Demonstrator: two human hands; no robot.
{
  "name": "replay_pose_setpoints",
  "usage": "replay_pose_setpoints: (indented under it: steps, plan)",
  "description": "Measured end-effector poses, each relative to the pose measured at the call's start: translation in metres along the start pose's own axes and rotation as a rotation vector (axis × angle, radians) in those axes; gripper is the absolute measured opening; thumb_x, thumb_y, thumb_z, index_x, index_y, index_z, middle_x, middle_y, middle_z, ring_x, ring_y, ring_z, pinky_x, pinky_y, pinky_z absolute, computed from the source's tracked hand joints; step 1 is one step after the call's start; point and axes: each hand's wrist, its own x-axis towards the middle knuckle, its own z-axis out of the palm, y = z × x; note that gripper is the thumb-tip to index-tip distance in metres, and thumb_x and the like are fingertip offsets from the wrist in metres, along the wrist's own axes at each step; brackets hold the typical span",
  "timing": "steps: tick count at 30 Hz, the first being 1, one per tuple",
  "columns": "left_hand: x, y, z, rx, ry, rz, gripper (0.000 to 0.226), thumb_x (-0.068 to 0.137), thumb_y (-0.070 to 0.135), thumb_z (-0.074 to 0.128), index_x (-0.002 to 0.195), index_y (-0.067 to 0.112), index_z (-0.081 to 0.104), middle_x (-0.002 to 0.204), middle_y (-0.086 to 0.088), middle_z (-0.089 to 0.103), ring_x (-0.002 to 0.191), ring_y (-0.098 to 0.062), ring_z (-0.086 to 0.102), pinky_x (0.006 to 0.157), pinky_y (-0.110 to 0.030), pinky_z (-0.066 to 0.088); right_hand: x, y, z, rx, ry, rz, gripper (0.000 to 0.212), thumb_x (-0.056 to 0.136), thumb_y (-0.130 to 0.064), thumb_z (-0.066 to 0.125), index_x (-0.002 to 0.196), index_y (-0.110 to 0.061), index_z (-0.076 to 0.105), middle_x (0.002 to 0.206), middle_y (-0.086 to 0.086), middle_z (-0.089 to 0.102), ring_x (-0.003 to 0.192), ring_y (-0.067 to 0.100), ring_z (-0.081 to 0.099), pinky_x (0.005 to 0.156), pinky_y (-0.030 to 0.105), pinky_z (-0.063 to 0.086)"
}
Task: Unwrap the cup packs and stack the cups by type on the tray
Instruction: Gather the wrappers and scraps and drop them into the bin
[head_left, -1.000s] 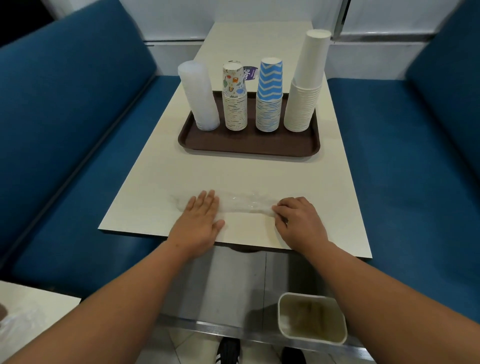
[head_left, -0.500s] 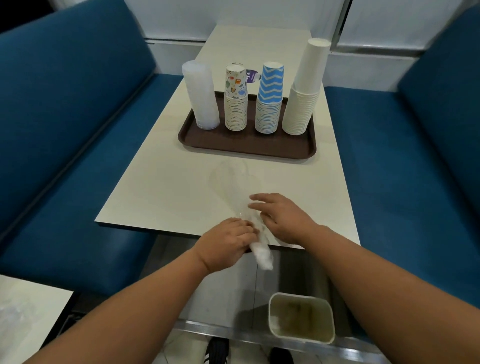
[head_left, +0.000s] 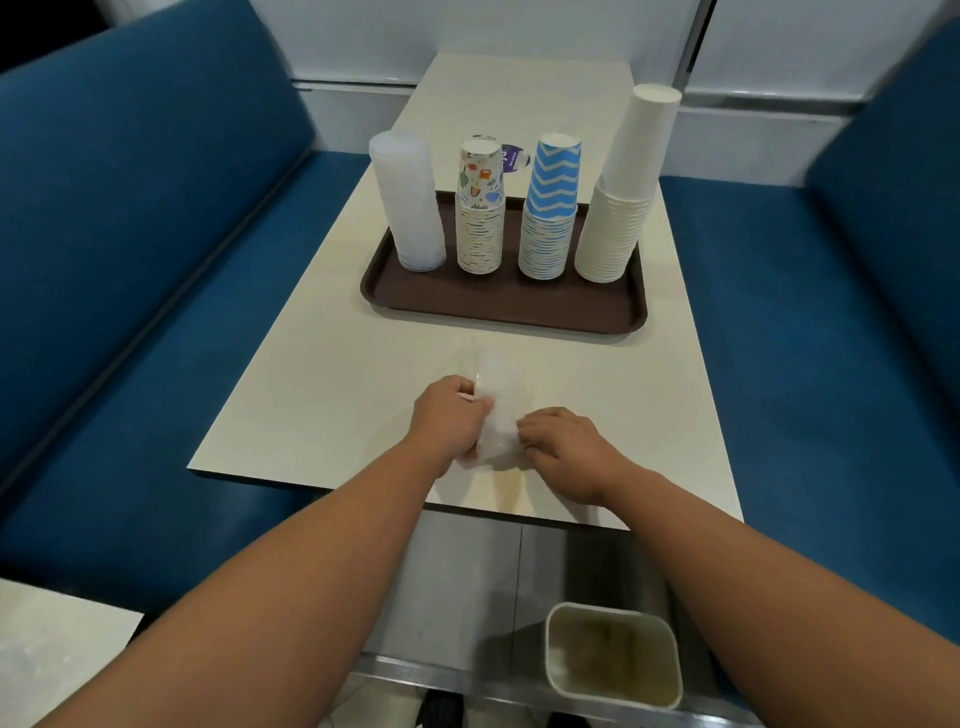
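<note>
A brown tray (head_left: 498, 306) at the middle of the table carries a row of upside-down cup stacks: clear plastic cups (head_left: 408, 202) on the left, cups with colourful prints (head_left: 480, 213), blue zigzag cups (head_left: 550, 208) and tall plain white cups (head_left: 626, 192) on the right. Near the table's front edge lies a crumpled clear plastic wrapper (head_left: 496, 415). My left hand (head_left: 449, 418) grips its left side with curled fingers. My right hand (head_left: 563, 447) pinches its right side.
The cream table (head_left: 332, 374) stands between two blue benches (head_left: 130, 270). A beige bin (head_left: 613, 654) sits on the floor under the table's front edge. A corner of another pale table (head_left: 47, 660) shows at the lower left. A purple sticker (head_left: 511, 158) lies behind the tray.
A second ago the wrapper lay flat across the table under both hands. It has since been bunched up lengthwise, and both hands have closed in and now squeeze it into a smaller wad.
</note>
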Motion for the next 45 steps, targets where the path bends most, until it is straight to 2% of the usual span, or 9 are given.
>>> replay_pose_setpoints:
  steps: [4,10,15,18,22,30,36,41,45]
  plan:
    - [0.006,0.004,0.004,0.054,0.113,-0.082,0.024,0.084,0.019,0.069,0.076,0.018,0.047,0.084,-0.004,0.057,0.078,-0.028,0.059,0.075,-0.046,0.057,0.002,0.002,-0.002,0.410,0.165,0.119,0.035,0.093,-0.014,0.060,0.128,-0.019,0.058,0.131,0.001,0.057,0.122,0.019,0.053,0.099,0.026,0.041]
    - [-0.003,0.011,0.004,0.400,0.072,0.006,0.019,0.091,0.030,0.064,0.084,0.013,0.059,0.092,-0.008,0.068,0.086,-0.026,0.065,0.079,-0.037,0.054,0.005,0.009,0.006,-0.001,0.065,-0.137,0.055,0.081,-0.031,0.056,0.135,-0.022,0.057,0.143,-0.004,0.053,0.133,0.017,0.044,0.111,0.036,0.034]
    - [-0.027,-0.027,-0.028,0.836,-0.059,0.733,0.059,0.084,0.058,0.054,0.127,0.017,0.057,0.131,-0.001,0.054,0.124,-0.020,0.048,0.102,-0.039,0.044,0.005,0.013,0.008,-0.050,0.091,-0.186,0.049,0.087,-0.037,0.060,0.134,-0.026,0.059,0.141,-0.009,0.054,0.134,0.014,0.042,0.110,0.035,0.031]
    - [-0.021,-0.048,-0.035,0.973,-0.308,0.718,0.068,0.089,0.059,0.048,0.145,0.020,0.043,0.154,0.001,0.036,0.146,-0.018,0.022,0.120,-0.032,0.017,0.005,0.010,0.008,-0.082,0.091,-0.181,0.048,0.090,-0.041,0.061,0.136,-0.028,0.056,0.143,-0.012,0.051,0.136,0.011,0.037,0.109,0.031,0.026]
    - [-0.019,-0.047,-0.025,0.933,-0.206,0.813,0.050,0.093,0.042,0.036,0.115,0.012,0.068,0.115,-0.006,0.069,0.111,-0.026,0.062,0.097,-0.032,0.047,0.004,0.007,0.006,-0.079,0.101,-0.199,0.039,0.090,-0.038,0.063,0.126,-0.024,0.064,0.132,-0.009,0.061,0.126,0.015,0.045,0.103,0.031,0.031]
    - [-0.024,-0.020,-0.023,0.533,-0.184,0.475,0.028,0.098,0.031,0.053,0.123,0.018,0.055,0.091,0.004,0.062,0.080,-0.016,0.057,0.070,-0.025,0.042,0.017,-0.009,0.002,0.219,0.115,0.130,0.025,0.102,-0.031,0.043,0.086,-0.014,0.055,0.086,0.006,0.058,0.085,0.025,0.052,0.066,0.033,0.033]
    - [0.005,-0.003,-0.013,0.342,0.044,0.144,0.028,0.094,0.022,0.058,0.120,0.017,0.048,0.088,-0.004,0.067,0.084,-0.020,0.062,0.072,-0.031,0.049,0.054,-0.027,-0.006,0.179,0.160,0.344,0.027,0.101,-0.030,0.043,0.104,-0.013,0.063,0.102,0.009,0.067,0.092,0.028,0.059,0.076,0.034,0.046]
    - [0.014,-0.003,-0.012,0.499,0.203,0.058,0.053,0.087,0.042,0.066,0.127,0.012,0.048,0.124,-0.008,0.051,0.108,-0.028,0.057,0.085,-0.035,0.047,0.073,-0.037,-0.007,0.028,0.133,0.472,0.017,0.089,-0.027,0.054,0.095,-0.016,0.065,0.095,0.006,0.069,0.088,0.026,0.063,0.073,0.031,0.049]
    - [0.015,-0.001,-0.008,0.791,0.204,0.016,0.042,0.089,0.056,0.055,0.105,0.017,0.060,0.107,-0.005,0.063,0.104,-0.027,0.056,0.084,-0.037,0.042,0.068,-0.038,-0.002,0.083,0.208,0.456,0.018,0.090,-0.034,0.057,0.095,-0.018,0.064,0.098,0.005,0.064,0.091,0.026,0.062,0.083,0.039,0.053]
